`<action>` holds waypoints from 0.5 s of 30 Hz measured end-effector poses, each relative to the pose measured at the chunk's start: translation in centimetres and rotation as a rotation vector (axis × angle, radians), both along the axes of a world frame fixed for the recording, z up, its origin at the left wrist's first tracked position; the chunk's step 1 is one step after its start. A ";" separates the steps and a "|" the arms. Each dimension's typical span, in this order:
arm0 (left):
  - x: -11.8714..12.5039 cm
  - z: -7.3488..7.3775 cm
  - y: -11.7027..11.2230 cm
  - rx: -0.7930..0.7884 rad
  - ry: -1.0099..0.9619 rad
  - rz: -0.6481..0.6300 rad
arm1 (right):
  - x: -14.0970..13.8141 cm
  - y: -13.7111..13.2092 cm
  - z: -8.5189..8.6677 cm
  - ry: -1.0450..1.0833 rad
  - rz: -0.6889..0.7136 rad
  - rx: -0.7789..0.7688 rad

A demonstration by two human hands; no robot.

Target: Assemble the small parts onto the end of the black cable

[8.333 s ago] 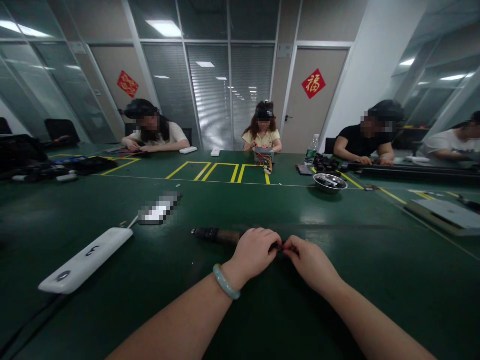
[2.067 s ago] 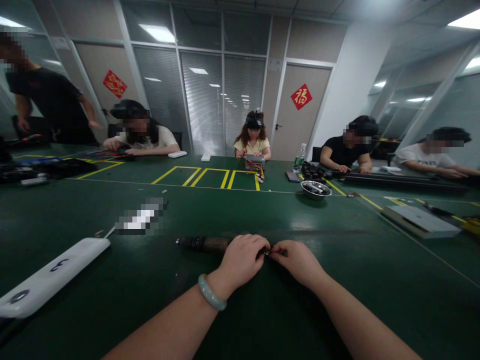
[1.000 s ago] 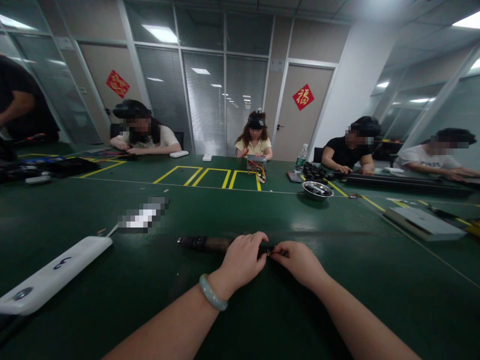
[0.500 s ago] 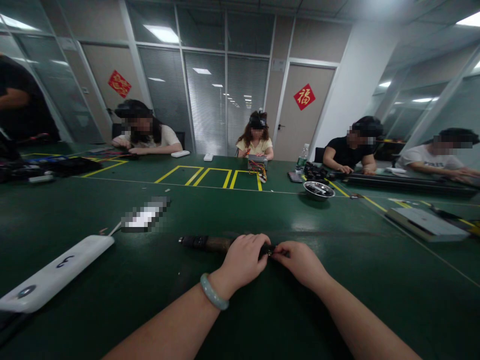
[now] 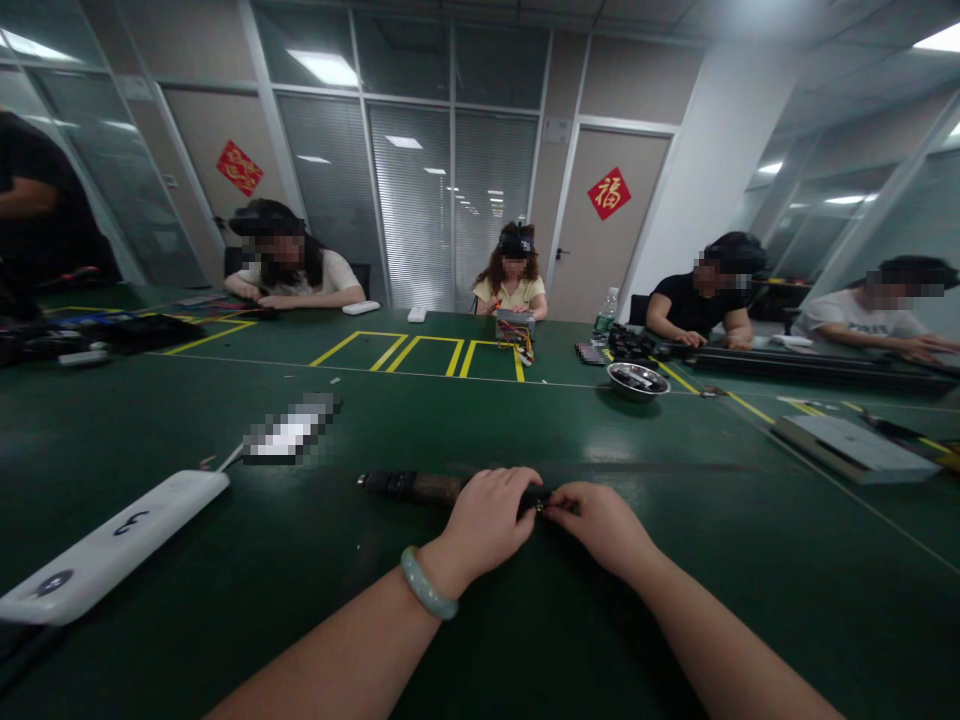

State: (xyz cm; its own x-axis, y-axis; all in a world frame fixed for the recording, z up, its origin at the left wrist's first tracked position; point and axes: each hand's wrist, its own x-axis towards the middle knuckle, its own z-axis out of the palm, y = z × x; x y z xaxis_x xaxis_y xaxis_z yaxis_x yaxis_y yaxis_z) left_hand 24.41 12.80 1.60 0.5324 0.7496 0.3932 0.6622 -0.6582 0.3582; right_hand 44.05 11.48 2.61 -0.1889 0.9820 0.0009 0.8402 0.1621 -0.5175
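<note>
A dark, rod-shaped tool point(image 5: 435, 489) lies on the green table, with a small metal tip and black collar at its left end and a brownish body. My left hand point(image 5: 491, 515), with a pale bangle point(image 5: 428, 584) on the wrist, is wrapped over its right part. Fingers and palm hide that stretch of the tool. Just beyond, thumb and fingertips of my right hand point(image 5: 596, 520) pinch at the tool's right end. Something small and shiny point(image 5: 540, 506) shows between the two hands, too small to make out.
To the left lie a white power bank-like device point(image 5: 120, 540) and a blurred-out phone-like screen point(image 5: 292, 430). A metal bowl point(image 5: 637, 381) of dark parts stands ahead right, a flat grey box point(image 5: 855, 449) farther right. Several people sit across the table point(image 5: 420, 410).
</note>
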 end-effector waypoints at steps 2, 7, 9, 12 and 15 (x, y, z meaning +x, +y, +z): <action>0.0 -0.2 0.0 -0.011 -0.005 0.038 | 0.0 0.0 0.0 -0.002 -0.006 -0.006; 0.0 -0.5 0.3 0.026 0.028 -0.008 | 0.0 -0.1 0.0 0.024 0.012 0.021; 0.0 -0.4 0.3 0.051 0.050 -0.064 | 0.0 -0.1 0.0 0.031 0.025 0.034; -0.1 -0.3 0.3 0.060 0.052 -0.080 | -0.1 -0.1 -0.1 0.023 0.029 0.043; -0.1 -0.2 0.2 0.042 0.026 -0.053 | 0.0 0.1 -0.3 0.011 0.015 0.031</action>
